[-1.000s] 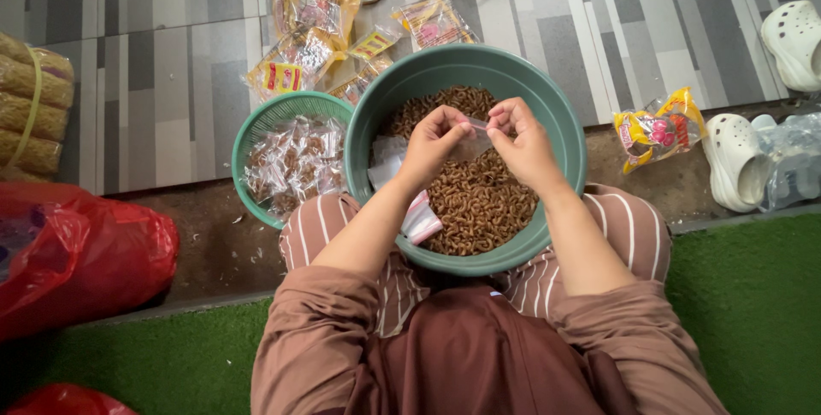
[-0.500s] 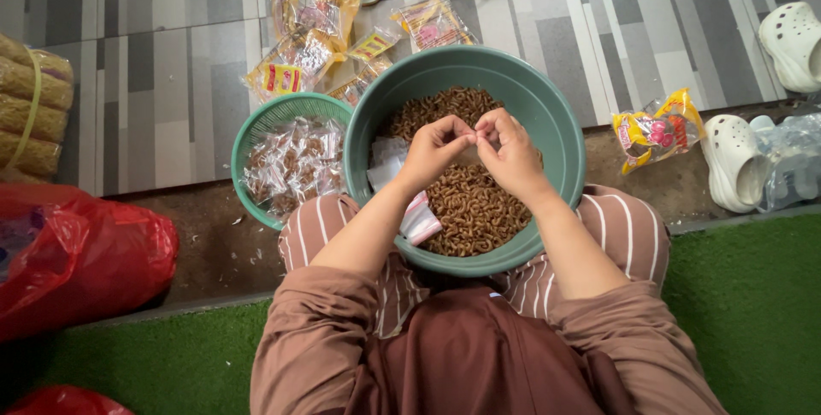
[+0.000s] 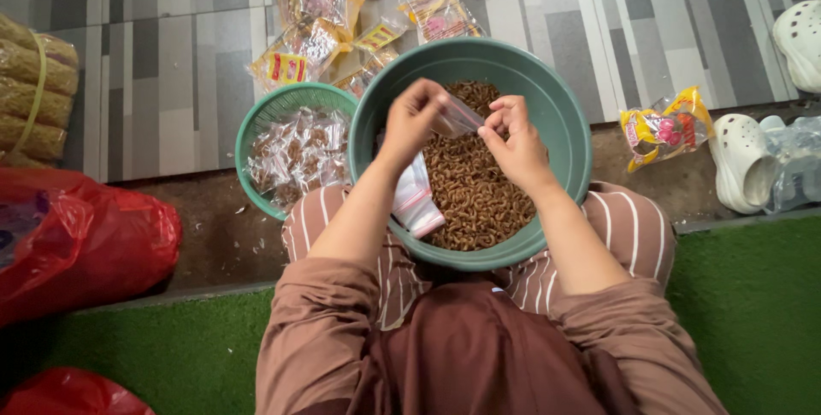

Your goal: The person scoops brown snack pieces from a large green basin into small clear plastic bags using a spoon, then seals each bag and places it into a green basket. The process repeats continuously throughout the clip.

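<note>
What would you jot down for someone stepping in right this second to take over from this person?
Left hand and right hand: both pinch one small clear bag above the big green basin.
Basin sits on the lap, partly filled with loose brown snack pieces; a stack of empty clear bags lies inside, at its left.
Done: filled small packets are piled in the smaller green basket to the left.
Left: plenty of loose snack remains in the basin; the held bag looks empty.
</note>
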